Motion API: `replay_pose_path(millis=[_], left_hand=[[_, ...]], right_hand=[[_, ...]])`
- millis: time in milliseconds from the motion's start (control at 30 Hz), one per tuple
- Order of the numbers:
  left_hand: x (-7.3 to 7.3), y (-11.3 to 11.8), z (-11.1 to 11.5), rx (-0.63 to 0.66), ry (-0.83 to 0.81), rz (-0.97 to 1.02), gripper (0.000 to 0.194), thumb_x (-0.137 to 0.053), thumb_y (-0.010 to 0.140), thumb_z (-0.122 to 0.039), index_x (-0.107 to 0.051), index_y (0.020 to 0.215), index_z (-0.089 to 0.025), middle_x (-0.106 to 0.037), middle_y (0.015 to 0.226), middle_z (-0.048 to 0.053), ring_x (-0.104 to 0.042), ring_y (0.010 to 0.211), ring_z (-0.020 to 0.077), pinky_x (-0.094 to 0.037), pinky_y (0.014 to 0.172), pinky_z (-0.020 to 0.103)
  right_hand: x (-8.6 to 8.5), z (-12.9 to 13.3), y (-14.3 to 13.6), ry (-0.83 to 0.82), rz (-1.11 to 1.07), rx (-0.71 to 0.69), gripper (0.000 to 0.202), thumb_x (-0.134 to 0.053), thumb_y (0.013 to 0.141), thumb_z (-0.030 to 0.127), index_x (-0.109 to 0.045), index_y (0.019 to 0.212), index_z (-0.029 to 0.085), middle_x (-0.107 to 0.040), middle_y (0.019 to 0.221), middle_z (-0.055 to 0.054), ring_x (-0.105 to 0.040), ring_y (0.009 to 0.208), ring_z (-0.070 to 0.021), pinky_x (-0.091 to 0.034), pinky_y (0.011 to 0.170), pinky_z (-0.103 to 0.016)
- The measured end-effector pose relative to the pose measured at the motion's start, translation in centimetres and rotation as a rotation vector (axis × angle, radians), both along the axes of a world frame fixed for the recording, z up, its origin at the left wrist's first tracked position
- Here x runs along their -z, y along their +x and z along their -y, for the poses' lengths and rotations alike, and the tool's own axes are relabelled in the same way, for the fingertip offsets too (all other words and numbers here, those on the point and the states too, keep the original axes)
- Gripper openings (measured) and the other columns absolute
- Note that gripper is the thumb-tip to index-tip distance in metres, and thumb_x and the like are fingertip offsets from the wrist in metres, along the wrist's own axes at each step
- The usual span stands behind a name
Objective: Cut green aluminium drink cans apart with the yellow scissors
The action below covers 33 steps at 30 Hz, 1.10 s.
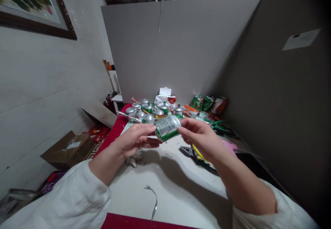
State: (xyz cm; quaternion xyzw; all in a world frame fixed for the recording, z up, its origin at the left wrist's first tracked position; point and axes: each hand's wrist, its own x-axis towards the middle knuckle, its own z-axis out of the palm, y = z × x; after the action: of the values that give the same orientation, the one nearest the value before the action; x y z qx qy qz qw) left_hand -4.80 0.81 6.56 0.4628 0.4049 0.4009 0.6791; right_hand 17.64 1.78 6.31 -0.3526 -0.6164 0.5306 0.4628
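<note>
Between both hands, above the white tabletop [181,198], I hold a silver and green piece of a drink can [168,127], tilted, with small print facing me. My left hand [139,137] grips its left end between thumb and fingers. At the other end, my right hand [195,132] pinches the upper right edge. Pliers with yellow and black handles [201,162] lie under my right wrist. A thin curled metal strip [156,201] rests on the table near me. Crumpled white scraps [134,158] lie below my left hand.
Several cut can parts with silver domes [148,118] stand at the back, near a wipes pack [165,101]. Crushed cans [208,103] sit back right. Grey panels [176,50] wall the back and right. A cardboard box [68,149] is on the left.
</note>
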Motion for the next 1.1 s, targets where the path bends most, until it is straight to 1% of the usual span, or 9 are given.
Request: replay_pose_path(millis=[133, 267, 367, 467, 567, 667, 833, 1000, 1100], left_hand=[[-0.5, 0.1, 0.2, -0.016, -0.031, 0.002, 0.031, -0.077, 0.076, -0.035, -0.073, 0.093, -0.01, -0.076, 0.092, 0.014, -0.074, 0.084, 0.025, -0.06, 0.08, 0.035], [-0.5, -0.1, 0.2, -0.017, -0.012, -0.021, 0.034, -0.083, 0.071, -0.036, -0.074, 0.091, -0.01, -0.076, 0.09, 0.013, -0.073, 0.081, 0.0225, -0.06, 0.079, 0.033], [-0.3, -0.2, 0.0, -0.019, 0.039, -0.055, 0.037, -0.084, 0.069, -0.036, -0.074, 0.094, -0.01, -0.075, 0.087, 0.011, -0.071, 0.076, 0.0177, -0.058, 0.078, 0.03], [0.0, -0.1, 0.0, -0.012, 0.119, -0.072, 0.039, -0.084, 0.069, -0.035, -0.075, 0.099, -0.012, -0.076, 0.095, 0.011, -0.071, 0.083, 0.0188, -0.057, 0.079, 0.029], [0.1, 0.0, 0.2, -0.008, 0.184, -0.074, 0.046, -0.084, 0.07, -0.033, -0.073, 0.111, -0.015, -0.075, 0.106, 0.012, -0.07, 0.096, 0.0233, -0.056, 0.085, 0.032], [0.3, 0.2, 0.4, -0.021, 0.206, -0.078, 0.052, -0.084, 0.07, -0.032, -0.07, 0.117, -0.015, -0.074, 0.11, 0.013, -0.069, 0.1, 0.0243, -0.056, 0.086, 0.033], [0.3, 0.5, 0.5, -0.061, 0.201, -0.083, 0.053, -0.086, 0.068, -0.034, -0.071, 0.114, -0.014, -0.074, 0.108, 0.013, -0.069, 0.095, 0.0226, -0.056, 0.08, 0.03], [0.3, 0.5, 0.4, -0.083, 0.21, -0.08, 0.056, -0.087, 0.065, -0.034, -0.071, 0.114, -0.015, -0.074, 0.107, 0.013, -0.069, 0.097, 0.0241, -0.056, 0.079, 0.031], [0.3, 0.5, 0.5, -0.084, 0.225, -0.085, 0.055, -0.087, 0.065, -0.034, -0.071, 0.114, -0.014, -0.074, 0.107, 0.012, -0.069, 0.095, 0.0232, -0.056, 0.079, 0.031]], right_hand=[[0.4, -0.2, -0.2, 0.034, -0.032, -0.019, 0.026, -0.076, 0.076, 0.038, -0.059, 0.078, 0.019, -0.05, 0.064, 0.005, -0.042, 0.056, -0.0084, -0.035, 0.053, -0.023], [0.7, -0.4, -0.1, 0.044, -0.027, -0.052, 0.024, -0.072, 0.08, 0.038, -0.058, 0.08, 0.019, -0.05, 0.065, 0.005, -0.044, 0.057, -0.0087, -0.037, 0.054, -0.023], [0.5, -0.1, 0.2, 0.058, 0.073, -0.024, 0.021, -0.07, 0.082, 0.038, -0.06, 0.089, 0.02, -0.052, 0.064, 0.005, -0.046, 0.053, -0.0091, -0.036, 0.05, -0.023], [-0.1, 0.5, 0.0, 0.102, 0.159, 0.029, 0.024, -0.066, 0.086, 0.04, -0.062, 0.099, 0.02, -0.055, 0.064, 0.004, -0.05, 0.053, -0.0108, -0.038, 0.049, -0.024], [-0.4, 1.2, -0.6, 0.116, 0.11, 0.069, 0.025, -0.063, 0.087, 0.044, -0.065, 0.092, 0.019, -0.054, 0.06, 0.003, -0.049, 0.053, -0.0115, -0.041, 0.051, -0.025], [-0.1, 1.3, -1.3, 0.089, 0.027, 0.096, 0.026, -0.065, 0.084, 0.045, -0.064, 0.084, 0.019, -0.054, 0.058, 0.003, -0.049, 0.053, -0.0115, -0.043, 0.053, -0.026], [0.6, 0.9, -1.5, -0.016, -0.13, 0.04, 0.029, -0.074, 0.078, 0.044, -0.063, 0.078, 0.017, -0.056, 0.06, 0.003, -0.051, 0.053, -0.0102, -0.045, 0.052, -0.024], [0.6, 0.9, -1.6, -0.048, -0.17, 0.04, 0.029, -0.077, 0.076, 0.043, -0.064, 0.076, 0.017, -0.058, 0.058, 0.003, -0.052, 0.052, -0.0096, -0.046, 0.051, -0.023], [0.6, 0.9, -1.8, -0.055, -0.185, 0.045, 0.029, -0.077, 0.075, 0.042, -0.064, 0.075, 0.017, -0.057, 0.058, 0.003, -0.052, 0.052, -0.0091, -0.046, 0.05, -0.022]])
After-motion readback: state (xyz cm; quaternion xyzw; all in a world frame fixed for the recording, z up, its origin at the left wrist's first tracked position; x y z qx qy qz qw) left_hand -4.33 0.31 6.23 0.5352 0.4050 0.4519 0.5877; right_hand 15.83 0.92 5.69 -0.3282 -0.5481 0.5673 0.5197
